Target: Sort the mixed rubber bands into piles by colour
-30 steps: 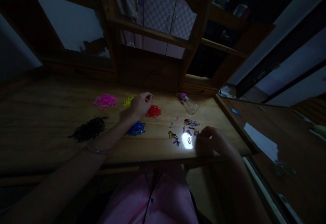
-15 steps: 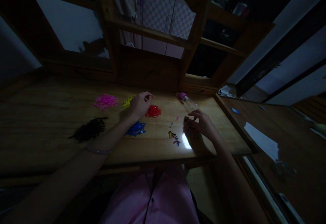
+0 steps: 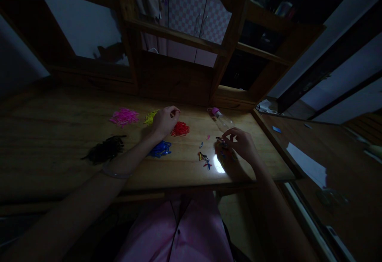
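Observation:
Thin strands that look like rubber bands lie in colour-sorted heaps. My left hand (image 3: 167, 121) is closed in a pinch between the yellow heap (image 3: 150, 116) and the red heap (image 3: 180, 129); what its fingertips hold, if anything, is too small to tell. Below its wrist lies the blue heap (image 3: 161, 149). Over a shadowed mixed-colour heap (image 3: 222, 150), my right hand (image 3: 240, 142) pinches thumb and finger together, with a small dark rubber band (image 3: 219, 138) at the tips. Left of it lies a small multicoloured cluster (image 3: 204, 160), below a single pink piece (image 3: 208, 137) and a bluish piece (image 3: 201, 144).
Further left are a pink heap (image 3: 123, 117) and a black heap (image 3: 104, 150). A clear bottle (image 3: 223, 121) with a purple cap lies behind my right hand. A wooden shelf frame (image 3: 176, 77) rises along the table's back. White paper (image 3: 307, 164) is at right.
My right hand has shifted slightly right and lifted from the mixed heap, its fingers more pinched, with a dark band showing at the tips. The left hand stays nearly still.

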{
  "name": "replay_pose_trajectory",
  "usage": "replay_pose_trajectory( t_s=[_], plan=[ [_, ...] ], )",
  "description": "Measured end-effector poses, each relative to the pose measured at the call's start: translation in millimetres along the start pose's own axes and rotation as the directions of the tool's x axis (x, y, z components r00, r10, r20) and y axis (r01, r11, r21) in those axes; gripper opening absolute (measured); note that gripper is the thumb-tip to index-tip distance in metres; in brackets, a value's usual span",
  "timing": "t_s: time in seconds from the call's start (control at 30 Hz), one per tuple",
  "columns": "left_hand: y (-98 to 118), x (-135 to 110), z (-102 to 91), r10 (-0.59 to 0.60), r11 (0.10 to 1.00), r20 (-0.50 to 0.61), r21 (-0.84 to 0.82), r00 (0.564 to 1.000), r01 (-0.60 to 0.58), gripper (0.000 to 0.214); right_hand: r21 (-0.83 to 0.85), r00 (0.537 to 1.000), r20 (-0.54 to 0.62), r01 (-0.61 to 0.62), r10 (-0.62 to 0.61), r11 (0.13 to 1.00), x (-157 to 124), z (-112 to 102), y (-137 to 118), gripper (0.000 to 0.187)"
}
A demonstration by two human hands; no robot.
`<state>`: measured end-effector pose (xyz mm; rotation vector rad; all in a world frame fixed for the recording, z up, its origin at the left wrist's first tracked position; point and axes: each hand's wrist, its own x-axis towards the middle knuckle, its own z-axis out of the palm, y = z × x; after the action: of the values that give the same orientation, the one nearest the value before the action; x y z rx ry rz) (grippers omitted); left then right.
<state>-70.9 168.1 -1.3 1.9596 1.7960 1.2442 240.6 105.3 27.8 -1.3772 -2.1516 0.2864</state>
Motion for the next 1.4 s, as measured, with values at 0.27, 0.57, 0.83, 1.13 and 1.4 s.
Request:
replay_pose_trajectory(
  t_s=[0.27,0.57,0.83,1.13,1.4],
  plan=[
    [-3,1,1.8,0.012,1.000,-0.004,-0.011,1.000,-0.012,0.024,-0.063,0.972,0.233,0.038,-0.022,0.997,-1,4,-3,0.011],
    [0,1,0.2,0.004,1.000,0.006,-0.011,1.000,-0.004,0.023,-0.222,0.912,0.410,0.077,0.021,0.972,21,3,-12,0.012],
    [1,0,-0.9,0.039,0.998,0.009,-0.048,0.999,-0.039,0.022,0.536,0.937,0.346,-0.169,-0.033,0.827,34,-1,-33,0.021],
    [2,0,-1.1,0.025,0.999,-0.002,-0.034,1.000,-0.025,0.022,0.674,0.821,0.571,-0.468,-0.001,0.571,19,18,-59,0.025],
    [-2,0,2.2,0.042,0.998,-0.026,-0.043,0.999,-0.044,0.022,0.652,0.849,0.514,-0.479,0.123,0.587,1,16,-54,0.032]
  ],
)
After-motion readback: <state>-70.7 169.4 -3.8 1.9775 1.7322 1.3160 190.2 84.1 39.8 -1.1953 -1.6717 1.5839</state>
